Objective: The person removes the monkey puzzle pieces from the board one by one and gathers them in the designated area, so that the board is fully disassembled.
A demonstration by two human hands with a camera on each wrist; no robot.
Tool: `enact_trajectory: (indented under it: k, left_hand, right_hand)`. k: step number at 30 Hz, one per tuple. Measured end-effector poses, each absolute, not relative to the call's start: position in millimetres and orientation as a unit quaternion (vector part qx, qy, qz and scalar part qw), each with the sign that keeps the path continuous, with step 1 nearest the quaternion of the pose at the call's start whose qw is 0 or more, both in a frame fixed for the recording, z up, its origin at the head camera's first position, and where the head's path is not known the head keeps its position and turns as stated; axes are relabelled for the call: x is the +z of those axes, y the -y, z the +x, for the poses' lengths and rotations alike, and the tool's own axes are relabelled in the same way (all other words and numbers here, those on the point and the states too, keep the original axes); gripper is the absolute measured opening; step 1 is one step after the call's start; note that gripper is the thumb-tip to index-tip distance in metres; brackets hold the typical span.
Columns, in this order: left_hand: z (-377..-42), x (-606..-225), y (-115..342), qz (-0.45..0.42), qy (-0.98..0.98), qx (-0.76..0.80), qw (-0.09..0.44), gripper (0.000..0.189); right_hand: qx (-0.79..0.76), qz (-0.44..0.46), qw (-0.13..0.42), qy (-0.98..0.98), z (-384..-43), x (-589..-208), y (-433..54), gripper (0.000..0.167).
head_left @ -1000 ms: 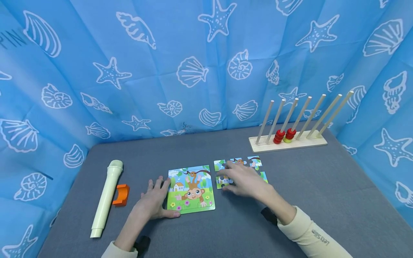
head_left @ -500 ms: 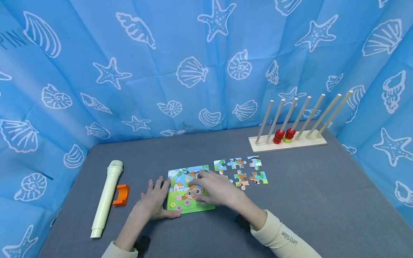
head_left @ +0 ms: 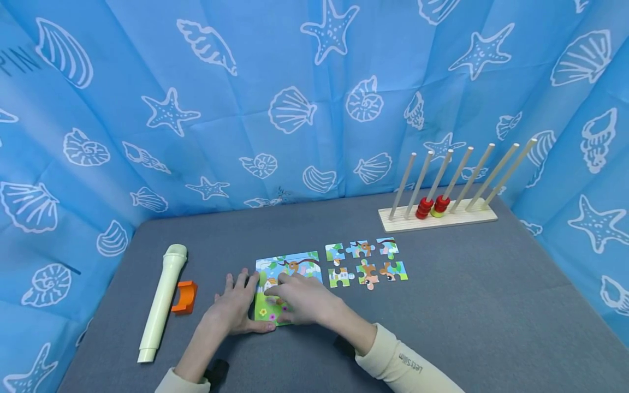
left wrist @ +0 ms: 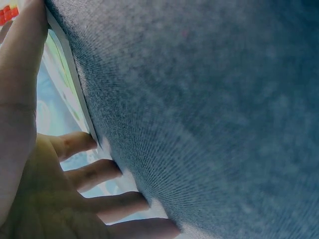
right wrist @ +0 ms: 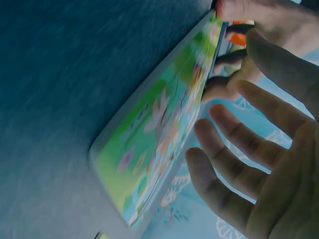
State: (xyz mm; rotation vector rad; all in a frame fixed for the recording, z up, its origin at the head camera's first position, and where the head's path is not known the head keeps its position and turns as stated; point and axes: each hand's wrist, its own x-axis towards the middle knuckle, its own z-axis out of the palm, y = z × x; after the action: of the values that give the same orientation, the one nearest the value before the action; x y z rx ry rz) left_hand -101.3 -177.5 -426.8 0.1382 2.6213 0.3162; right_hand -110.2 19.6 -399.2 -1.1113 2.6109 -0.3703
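Note:
A square jigsaw puzzle board [head_left: 295, 258] with a monkey picture lies flat on the table. My left hand [head_left: 235, 304] rests at its left side, fingers spread along the left edge and thumb at the near corner. The left wrist view shows those fingers [left wrist: 94, 174] fairly straight, their tips down at the table. Over the board hovers my right hand [head_left: 307, 299], covering much of the picture. In the right wrist view its fingers [right wrist: 227, 144] are apart and loosely bent, with nothing between them. Several loose jigsaw pieces [head_left: 362, 249] lie in two rows right of the board.
At left lie a pale green microphone-shaped stick [head_left: 162, 303] and an orange arch-shaped block [head_left: 185, 297]. A wooden peg stand [head_left: 462, 216] with red and yellow-green rings [head_left: 424, 208] stands at the back right. A blue shell-patterned curtain [head_left: 295, 158] hangs behind the grey table [head_left: 467, 305].
My right hand has moved left from above the loose pieces to over the puzzle board, uncovering both rows of pieces. My left hand has stayed at the board's edge.

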Motion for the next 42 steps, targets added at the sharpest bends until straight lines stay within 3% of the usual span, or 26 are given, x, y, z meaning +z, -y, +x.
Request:
enact_trajectory:
  k: [16,29,42]
  left_hand:
    - [-100.5,-427.5,177.0,0.051,-0.962,0.116,0.241,0.127]
    - [-100.1,-428.3,177.5,0.053,-0.963,0.115,0.239,0.127]
    - [-101.4,-428.3,177.7,0.048,-0.961,0.115,0.248,0.126]
  right_hand:
    - [-0.053,-0.355,0.175,-0.917,-106.3,-410.3,6.9,0.064]
    - [-0.111,-0.318,0.209,-0.918,-106.9,-413.2,11.0,0.063]
    - [-0.124,-0.312,0.209,-0.919,-104.7,-413.1,12.5,0.076]
